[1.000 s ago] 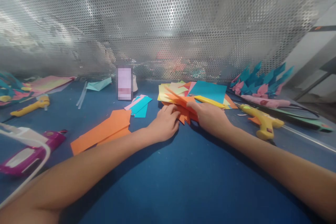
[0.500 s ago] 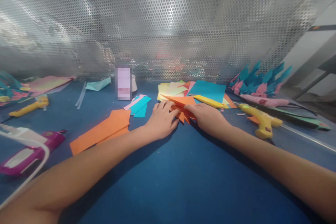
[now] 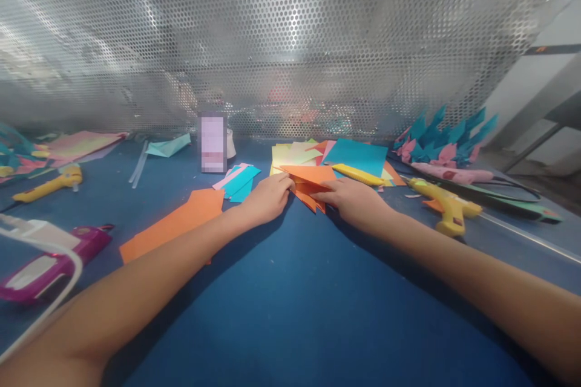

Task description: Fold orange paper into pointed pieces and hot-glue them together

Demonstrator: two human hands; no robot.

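A folded piece of orange paper (image 3: 313,176) stands between my hands at the middle of the blue table (image 3: 290,302), with pointed flaps hanging toward me. My left hand (image 3: 270,198) pinches its left edge, fingers curled and pressed together. On the other side my right hand (image 3: 356,198) grips the right part, thumb and fingers on the flaps. Just behind lies a yellow utility knife (image 3: 358,175) on a pile of coloured sheets, with a blue sheet (image 3: 358,156) uppermost. More orange paper (image 3: 181,221) rests left, partly behind my left forearm.
Blue and pink strips (image 3: 242,181) lie beside a phone (image 3: 213,144) standing upright. At right are a yellow glue gun (image 3: 449,208) and folded blue and pink paper shapes (image 3: 449,136). A magenta device (image 3: 86,245) with a white cable lies left. A perforated metal panel (image 3: 272,30) closes off the back.
My left hand has slid left to the paper's left edge, its fingers now drawn together. The right hand's fingers have shifted slightly down, and more of the orange paper shows.
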